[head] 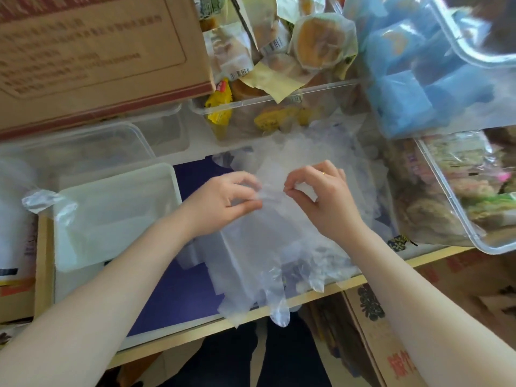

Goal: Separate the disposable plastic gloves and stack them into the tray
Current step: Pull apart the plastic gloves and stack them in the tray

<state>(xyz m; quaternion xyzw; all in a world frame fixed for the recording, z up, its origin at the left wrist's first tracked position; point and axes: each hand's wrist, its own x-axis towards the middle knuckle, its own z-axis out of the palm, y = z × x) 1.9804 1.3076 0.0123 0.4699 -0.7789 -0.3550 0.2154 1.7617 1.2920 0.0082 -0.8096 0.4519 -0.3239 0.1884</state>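
A heap of clear disposable plastic gloves [279,247] lies on the purple mat in the middle of the table, some fingers hanging over the front edge. My left hand [223,199] and my right hand [321,196] both pinch the cuff edge of one glove [272,191] on top of the heap, thumbs and forefingers close together. The white tray [69,241] sits to the left of my left hand, with flat gloves lying inside it. One crumpled glove [42,199] drapes over the tray's left rim.
Clear lidded boxes [83,146] stand behind the tray. A cardboard box [92,57] is at the back left. Clear bins of packaged pastries [265,107], blue packets [418,79] and snacks [460,191] crowd the back and right. Cardboard boxes [391,344] stand below the table's front edge.
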